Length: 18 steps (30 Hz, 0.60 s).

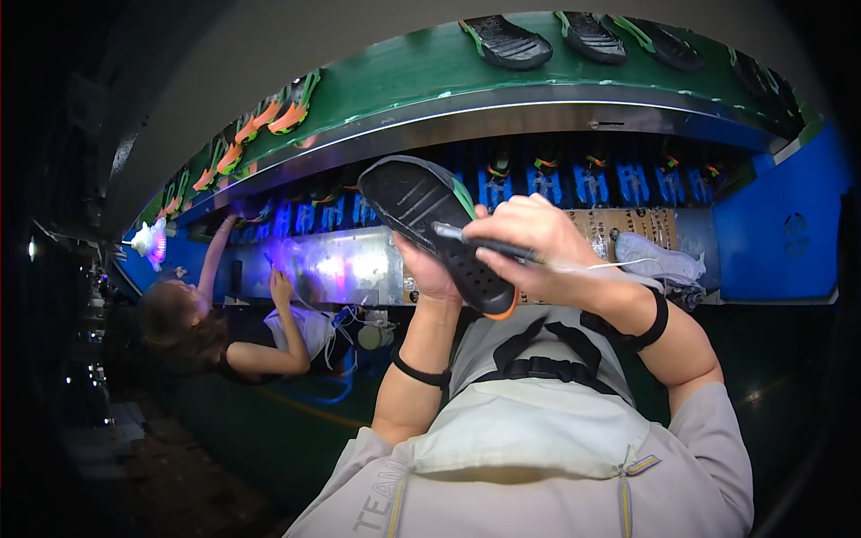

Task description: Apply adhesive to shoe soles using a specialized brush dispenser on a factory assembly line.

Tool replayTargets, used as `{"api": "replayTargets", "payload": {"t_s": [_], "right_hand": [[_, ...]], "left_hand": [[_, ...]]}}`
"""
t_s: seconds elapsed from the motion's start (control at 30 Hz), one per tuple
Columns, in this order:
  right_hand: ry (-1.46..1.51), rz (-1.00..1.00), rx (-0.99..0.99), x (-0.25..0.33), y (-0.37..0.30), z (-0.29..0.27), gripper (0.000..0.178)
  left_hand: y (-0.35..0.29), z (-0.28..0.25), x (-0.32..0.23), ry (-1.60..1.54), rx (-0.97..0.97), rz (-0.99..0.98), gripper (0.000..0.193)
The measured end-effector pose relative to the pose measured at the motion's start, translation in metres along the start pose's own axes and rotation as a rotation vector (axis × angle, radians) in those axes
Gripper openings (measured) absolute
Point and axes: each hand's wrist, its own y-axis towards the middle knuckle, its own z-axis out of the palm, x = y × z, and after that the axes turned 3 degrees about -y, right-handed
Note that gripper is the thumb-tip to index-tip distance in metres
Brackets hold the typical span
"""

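My left hand (429,271) holds a black shoe sole (413,199) from beneath, tilted across my body. The sole has ridges at its far end, small holes toward the near end, a green strip along one side and an orange tip. My right hand (534,235) is closed around the dark handle of a brush (502,247). Its pale tip touches the middle of the sole's face. A thin white tube or cord (587,266) trails from the handle to the right.
A green conveyor belt (395,76) carries several soles. Below it, blue holders (592,184) line a recess. A pale, shoe-shaped object (657,260) lies on the bench by a blue side panel (780,224). At left a co-worker (260,332) reaches toward the line near a bright purple light.
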Motion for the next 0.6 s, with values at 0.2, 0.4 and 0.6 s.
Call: {"api": "replayTargets", "payload": {"t_s": [0.2, 0.4, 0.6], "right_hand": [[0.454, 0.065, 0.166, 0.018, -0.005, -0.003, 0.026], [0.363, -0.163, 0.424, 0.007, 0.001, -0.015, 0.022], [0.093, -0.137, 0.316, 0.004, 0.003, -0.022, 0.027]], "left_hand": [[0.014, 0.002, -0.022, 0.019, 0.032, -0.047, 0.104], [0.038, 0.016, -0.039, 0.106, 0.193, 0.009, 0.107], [0.051, 0.033, -0.046, 0.317, 0.238, -0.057, 0.104]]}}
